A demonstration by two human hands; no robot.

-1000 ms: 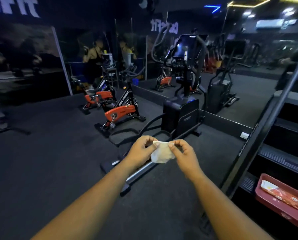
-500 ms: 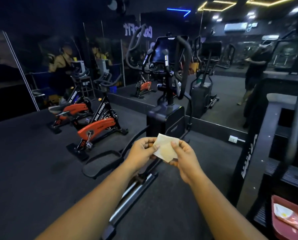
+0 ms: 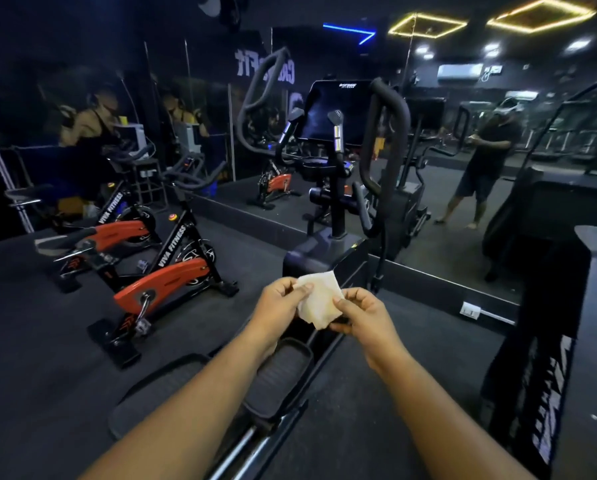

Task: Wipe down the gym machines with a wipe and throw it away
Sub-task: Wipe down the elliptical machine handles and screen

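Observation:
A folded white wipe (image 3: 319,299) is held in front of me between both hands. My left hand (image 3: 279,303) pinches its left edge and my right hand (image 3: 362,315) pinches its lower right edge. Straight ahead stands a black elliptical machine (image 3: 338,188) with a dark console screen (image 3: 335,112), curved handles and foot pedals (image 3: 279,379) that lie just below my forearms. Two orange and black spin bikes (image 3: 165,282) stand to the left.
A mirror wall (image 3: 463,202) runs behind the machines and reflects a person standing. A black stair machine (image 3: 563,341) rises at the right. A white wall socket (image 3: 470,310) sits low at the mirror's base. Dark rubber floor (image 3: 47,375) spreads to the left.
The view has moved forward and turned left, so the elliptical is closer and larger. The red tray at the lower right has left the view. Both hands keep holding the wipe, now unfolded flatter.

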